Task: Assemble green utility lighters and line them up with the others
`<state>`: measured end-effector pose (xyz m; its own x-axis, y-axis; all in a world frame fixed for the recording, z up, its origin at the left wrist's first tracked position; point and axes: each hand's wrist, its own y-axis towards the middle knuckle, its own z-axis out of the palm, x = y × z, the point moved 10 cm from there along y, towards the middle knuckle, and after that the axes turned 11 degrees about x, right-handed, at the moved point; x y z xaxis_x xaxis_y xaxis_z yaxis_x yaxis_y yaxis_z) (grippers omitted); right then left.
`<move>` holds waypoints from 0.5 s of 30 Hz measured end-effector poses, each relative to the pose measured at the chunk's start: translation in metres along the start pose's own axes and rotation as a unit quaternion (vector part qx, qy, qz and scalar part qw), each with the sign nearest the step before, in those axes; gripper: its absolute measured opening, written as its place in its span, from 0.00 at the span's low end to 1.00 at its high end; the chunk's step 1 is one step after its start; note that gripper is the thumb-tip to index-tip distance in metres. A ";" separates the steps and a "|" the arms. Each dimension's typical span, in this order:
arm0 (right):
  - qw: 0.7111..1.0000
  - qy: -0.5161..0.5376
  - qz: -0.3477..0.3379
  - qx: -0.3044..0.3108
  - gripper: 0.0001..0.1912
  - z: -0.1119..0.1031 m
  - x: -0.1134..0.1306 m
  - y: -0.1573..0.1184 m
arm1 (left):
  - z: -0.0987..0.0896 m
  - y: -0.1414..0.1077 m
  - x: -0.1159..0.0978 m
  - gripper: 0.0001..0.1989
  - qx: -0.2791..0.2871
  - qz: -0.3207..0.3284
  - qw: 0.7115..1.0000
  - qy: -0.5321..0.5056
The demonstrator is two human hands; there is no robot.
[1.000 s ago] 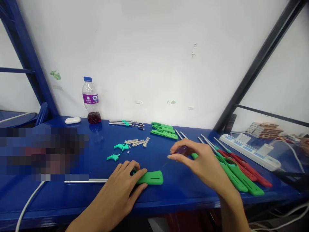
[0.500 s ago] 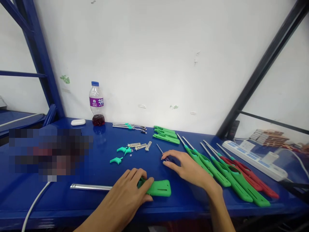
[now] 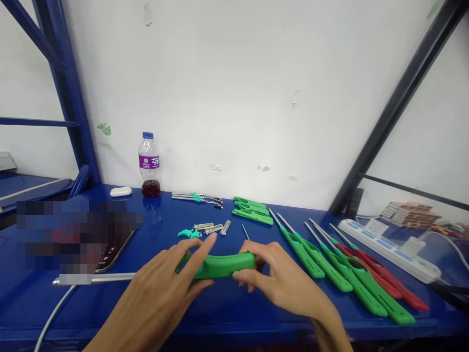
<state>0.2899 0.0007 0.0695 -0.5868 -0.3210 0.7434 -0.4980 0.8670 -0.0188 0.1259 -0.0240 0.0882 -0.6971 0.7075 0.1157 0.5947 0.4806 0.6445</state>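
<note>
A green lighter handle [image 3: 223, 265] is held edge-up above the front of the blue table [image 3: 220, 313]. My left hand [image 3: 168, 274] wraps round its left part, where the metal tube [image 3: 115, 277] runs out to the left. The fingers of my right hand [image 3: 274, 274] pinch its right end. Behind my right hand, the thin shaft of a screwdriver [image 3: 245, 231] lies on the table, its handle hidden. Teal triggers [image 3: 188, 233] and small clear parts [image 3: 214, 228] lie beyond my left hand.
Several green lighters [image 3: 339, 266] and red lighters [image 3: 392, 271] lie at the right, beside a white power strip [image 3: 390, 249]. Green shells [image 3: 252, 212], metal rods [image 3: 194, 197], a bottle [image 3: 149, 166] and a white case [image 3: 120, 191] stand or lie near the wall. A phone [image 3: 115, 252] is at left.
My right hand has left the screwdriver and taken the handle's right end. The handle is lifted and turned on edge, and the tube has shifted left. The view has tilted slightly.
</note>
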 end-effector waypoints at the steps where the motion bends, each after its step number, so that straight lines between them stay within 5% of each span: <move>1: 1.000 -0.025 0.000 -0.010 0.10 -0.003 0.000 -0.002 | 0.003 -0.001 0.006 0.24 0.014 -0.018 1.000 -0.019; 5: 0.992 -0.118 -0.001 -0.037 0.10 -0.007 0.004 -0.009 | 0.004 -0.003 0.015 0.23 0.035 -0.021 0.995 -0.095; 10: 0.987 -0.147 0.012 -0.058 0.07 -0.006 0.012 -0.013 | -0.014 -0.003 0.007 0.14 -0.005 0.018 0.996 -0.088; 15: 0.992 -0.121 -0.012 -0.039 0.07 0.004 0.026 -0.012 | -0.003 0.002 -0.007 0.15 0.056 0.028 0.993 -0.098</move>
<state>0.2782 -0.0191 0.0863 -0.7165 -0.4156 0.5602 -0.4681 0.8819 0.0556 0.1307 -0.0289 0.0907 -0.5762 0.8173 -0.0074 0.6796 0.4841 0.5512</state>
